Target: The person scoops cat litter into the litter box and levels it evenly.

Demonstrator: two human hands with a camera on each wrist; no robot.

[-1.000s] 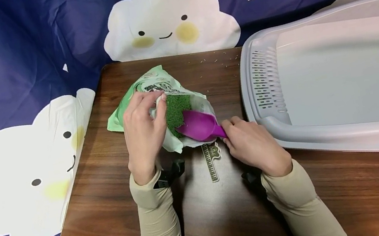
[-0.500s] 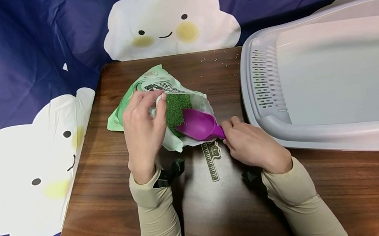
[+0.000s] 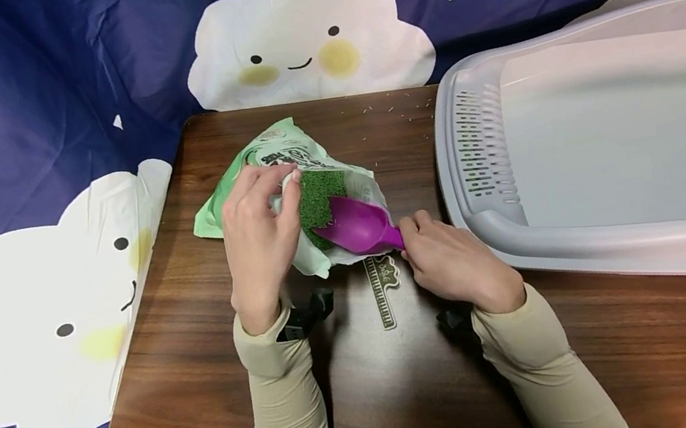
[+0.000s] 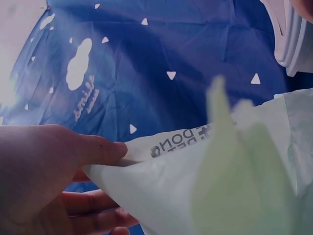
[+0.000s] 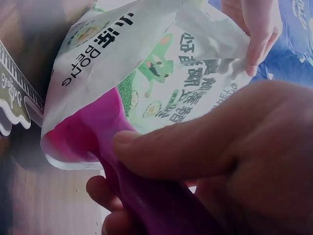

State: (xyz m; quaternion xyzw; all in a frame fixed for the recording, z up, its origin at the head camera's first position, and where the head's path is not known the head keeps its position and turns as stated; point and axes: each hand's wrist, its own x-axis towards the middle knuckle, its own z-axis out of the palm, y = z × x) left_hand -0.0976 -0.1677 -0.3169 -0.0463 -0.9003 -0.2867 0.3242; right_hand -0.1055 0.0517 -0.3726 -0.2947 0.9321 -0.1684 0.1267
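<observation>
A green and white litter bag point(image 3: 298, 147) lies on the table with its mouth facing right, showing green pellets point(image 3: 321, 189) inside. My left hand point(image 3: 262, 239) pinches the edge of the bag's mouth between thumb and fingers; the left wrist view shows the white film of the bag point(image 4: 161, 193) stretched from that pinch. In my right hand point(image 3: 456, 259) is the handle of a purple scoop point(image 3: 360, 228). The scoop's front edge sits in the pellets, and its bowl lies within the bag's mouth. In the right wrist view, the bag's wall point(image 5: 110, 58) hides part of the scoop.
A large grey litter box point(image 3: 487, 220) with a slotted end stands to the right, close to my right hand. Below the bag's mouth lies a flat ruler-like piece point(image 3: 385, 305). Small pale bits are scattered near the table's back edge. A blue cloud-print cloth point(image 3: 104, 49) hangs behind.
My right hand has shifted slightly left, and the scoop's tip has gone a little further into the pellets. The left hand and the bag stay nearly still.
</observation>
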